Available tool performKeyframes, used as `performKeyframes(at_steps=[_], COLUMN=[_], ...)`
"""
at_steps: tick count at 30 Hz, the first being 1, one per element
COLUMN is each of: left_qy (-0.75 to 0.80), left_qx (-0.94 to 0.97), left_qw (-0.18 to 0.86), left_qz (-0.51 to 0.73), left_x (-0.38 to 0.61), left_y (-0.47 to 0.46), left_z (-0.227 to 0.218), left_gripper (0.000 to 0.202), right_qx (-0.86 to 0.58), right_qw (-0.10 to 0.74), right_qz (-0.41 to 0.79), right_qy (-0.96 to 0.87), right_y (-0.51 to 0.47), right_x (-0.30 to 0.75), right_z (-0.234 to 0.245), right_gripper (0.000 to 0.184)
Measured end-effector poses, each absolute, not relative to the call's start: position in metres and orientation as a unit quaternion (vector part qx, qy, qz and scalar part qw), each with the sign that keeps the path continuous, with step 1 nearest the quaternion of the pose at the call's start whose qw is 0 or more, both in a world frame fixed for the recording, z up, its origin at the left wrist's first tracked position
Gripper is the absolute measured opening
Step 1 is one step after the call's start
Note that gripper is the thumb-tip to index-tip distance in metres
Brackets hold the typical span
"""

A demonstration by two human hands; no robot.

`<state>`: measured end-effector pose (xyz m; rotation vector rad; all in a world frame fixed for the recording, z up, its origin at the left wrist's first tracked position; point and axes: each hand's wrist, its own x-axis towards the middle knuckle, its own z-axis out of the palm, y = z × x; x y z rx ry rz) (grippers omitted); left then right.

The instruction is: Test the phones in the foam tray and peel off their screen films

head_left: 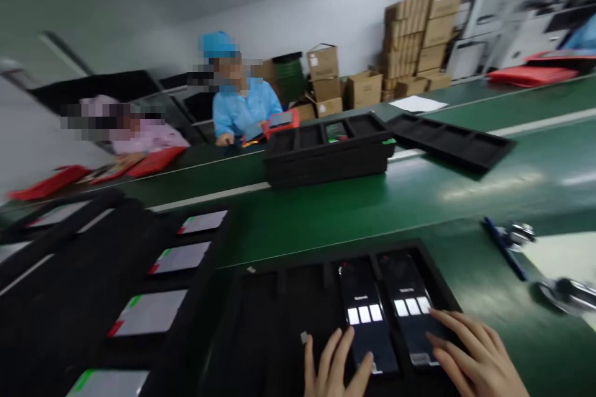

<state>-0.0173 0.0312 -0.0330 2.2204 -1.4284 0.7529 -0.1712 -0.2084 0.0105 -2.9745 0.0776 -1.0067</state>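
The bottom edge of the view cuts off both wrists. The left hand (338, 363) and right hand (479, 353) lie with fingers loosely spread, gripping nothing. The left fingertips (366, 361) touch the lower end of a black smartphone (367, 316), and the right fingertips (435, 321) rest on a second smartphone (410, 298) just beside it. Both sit in a black foam tray (419, 254), their small screen text too blurred to read. Foam dividers (280, 282) stand left of the phones, and the tray's far rim borders a green conveyor belt (372, 229).
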Motion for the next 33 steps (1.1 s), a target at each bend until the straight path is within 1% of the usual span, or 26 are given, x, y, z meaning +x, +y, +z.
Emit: performKeyframes(at_steps=[2, 5, 8, 12, 19, 23, 25, 28, 31, 33], left_qy=[-0.548, -0.566, -0.571, -0.585, -0.616, -0.618, -0.622, -0.624, -0.624, -0.624], left_qx=[0.79, 0.794, 0.8, 0.793, 0.768, 0.766, 0.763, 0.763, 0.764, 0.765], left_qw=[0.161, 0.128, 0.108, 0.09, 0.089, 0.093, 0.093, 0.091, 0.089, 0.086], left_qz=[0.223, 0.179, 0.15, 0.142, 0.153, 0.15, 0.148, 0.145, 0.141, 0.136], left_x=[-0.017, -0.015, -0.014, -0.013, -0.005, -0.004, -0.004, -0.004, -0.004, -0.005], left_y=[0.041, 0.049, 0.05, 0.049, 0.049, 0.049, 0.049, 0.049, 0.05, 0.051], left_z=[-0.031, -0.026, -0.021, -0.016, -0.009, -0.007, -0.007, -0.006, -0.005, -0.002], left_gripper=[0.042, 0.037, 0.038, 0.036, 0.038, 0.038, 0.038, 0.038, 0.04, 0.041], right_qx=[-0.946, -0.946, -0.944, -0.946, -0.953, -0.955, -0.956, -0.959, -0.957, -0.954], right_qw=[0.007, 0.041, 0.065, 0.067, 0.069, 0.076, 0.069, 0.027, 0.0, 0.01], right_qz=[-0.317, -0.308, -0.304, -0.295, -0.273, -0.262, -0.259, -0.249, -0.24, -0.25], right_qy=[0.062, 0.095, 0.111, 0.116, 0.11, 0.113, 0.116, 0.136, 0.165, 0.162], right_y=[-0.202, -0.194, -0.191, -0.191, -0.192, -0.193, -0.195, -0.197, -0.198, -0.196], right_x=[-0.166, -0.164, -0.164, -0.165, -0.167, -0.166, -0.163, -0.159, -0.157, -0.158], right_z=[0.018, 0.023, 0.022, 0.022, 0.023, 0.027, 0.029, 0.029, 0.03, 0.032], right_gripper=[0.032, 0.036, 0.038, 0.036, 0.031, 0.034, 0.036, 0.038, 0.034, 0.03])
